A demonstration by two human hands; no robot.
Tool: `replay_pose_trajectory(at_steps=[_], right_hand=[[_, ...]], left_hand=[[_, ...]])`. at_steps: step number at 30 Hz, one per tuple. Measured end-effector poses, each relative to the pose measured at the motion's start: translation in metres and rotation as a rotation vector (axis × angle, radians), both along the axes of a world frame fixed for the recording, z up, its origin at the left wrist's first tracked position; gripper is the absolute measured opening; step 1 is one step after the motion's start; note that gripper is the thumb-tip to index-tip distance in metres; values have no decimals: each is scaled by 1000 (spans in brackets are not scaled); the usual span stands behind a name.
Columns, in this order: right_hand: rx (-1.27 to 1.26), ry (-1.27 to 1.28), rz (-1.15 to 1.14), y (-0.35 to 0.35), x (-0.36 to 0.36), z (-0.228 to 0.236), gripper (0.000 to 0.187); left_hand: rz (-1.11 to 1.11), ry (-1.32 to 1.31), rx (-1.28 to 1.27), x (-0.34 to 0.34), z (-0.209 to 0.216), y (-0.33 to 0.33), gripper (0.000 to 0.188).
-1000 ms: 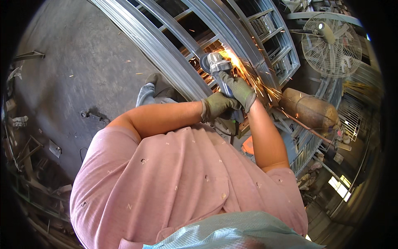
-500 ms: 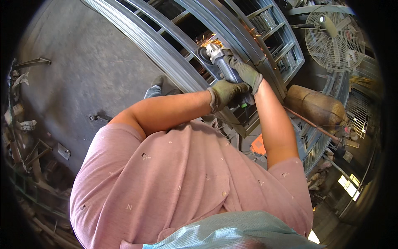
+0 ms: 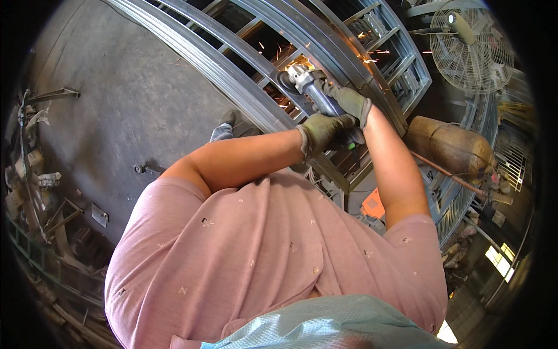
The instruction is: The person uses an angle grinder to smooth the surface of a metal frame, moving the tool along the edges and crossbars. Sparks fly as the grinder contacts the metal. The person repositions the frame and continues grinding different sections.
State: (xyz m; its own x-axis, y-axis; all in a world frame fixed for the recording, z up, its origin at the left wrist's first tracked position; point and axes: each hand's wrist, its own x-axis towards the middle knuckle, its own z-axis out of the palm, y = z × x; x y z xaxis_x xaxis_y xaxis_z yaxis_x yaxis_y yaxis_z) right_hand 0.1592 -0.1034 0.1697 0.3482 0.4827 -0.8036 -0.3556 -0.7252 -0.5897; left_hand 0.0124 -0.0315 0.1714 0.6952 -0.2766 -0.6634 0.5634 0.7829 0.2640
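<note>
Since the frame 1 second back, both hands and the grinder have slid further along the metal frame, and the thick spray of sparks has thinned to a few.

The left hand (image 3: 322, 131), gloved, has its fingers clenched around the rear body of the grinder (image 3: 314, 93); the right hand (image 3: 347, 100), also gloved, grips it just ahead, likely to steady it while the disc end presses on a bar of the metal frame (image 3: 232, 64) just beyond the fingers. Scattered sparks (image 3: 369, 58) fly past the fingers. The frame lies over a grey concrete floor (image 3: 122, 104). A brown gas cylinder (image 3: 450, 145) lies right of the hands, and a large fan (image 3: 471, 46) stands beyond it in the workshop.
</note>
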Motion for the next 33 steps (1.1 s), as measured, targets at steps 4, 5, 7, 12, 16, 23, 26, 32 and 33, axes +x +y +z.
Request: replay_pose_trajectory(at_steps=[4,5,7,12,16,23,26,32,33], right_hand=[[-6,-79,88,-19,-10,2,69],[9,-120,122,-18,-12,-1,69],[52,-253,220,-1,-16,-10,71],[-133,-513,437,21,-33,-19,80],[-238,-428,200,-18,-71,-2,70],[-250,-568,255,30,-73,-25,85],[-233,-465,176,19,-85,-11,74],[-188,-551,92,14,-116,6,65],[-173,-577,120,21,-115,4,65]], left_hand=[[26,-17,31,-8,1,-18,38],[16,-7,25,-10,-1,-15,38],[-4,-48,42,-15,-11,5,36],[-5,-360,101,-36,-33,22,31],[-142,-251,-94,-56,-36,3,30],[-167,-207,-112,-59,-56,49,28],[-233,-340,-66,-64,-51,44,26],[-357,-336,-131,-78,-51,50,24],[-355,-360,-119,-78,-54,56,22]])
